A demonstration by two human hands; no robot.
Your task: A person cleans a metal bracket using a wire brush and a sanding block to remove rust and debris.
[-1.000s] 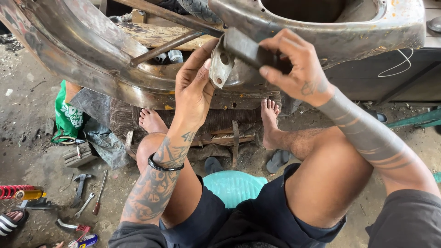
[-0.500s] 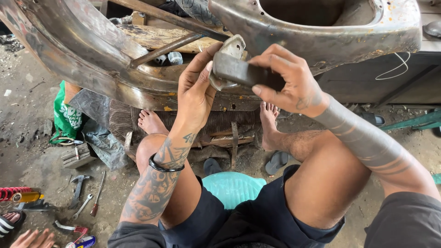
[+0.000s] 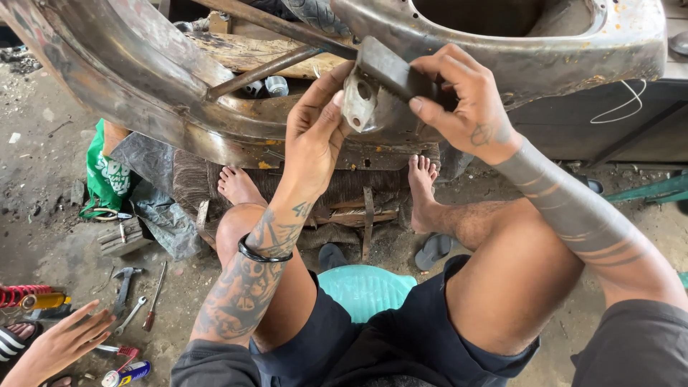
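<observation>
Held items: your left hand has its fingers closed on a small pale metal bracket with holes, pressed against the rusted metal body shell. Your right hand has its fingers wrapped round a dark flat bar laid over the bracket's top edge.

Underfoot: bare feet beside the shell; a teal stool beneath you.

Floor, left: hammer, spanner, screwdriver, spray can, red spring. Another person's hand reaches near these.

Risk: the bar could likely slip off the bracket and pinch your left thumb; a dropped bracket would fall toward your bare feet.
</observation>
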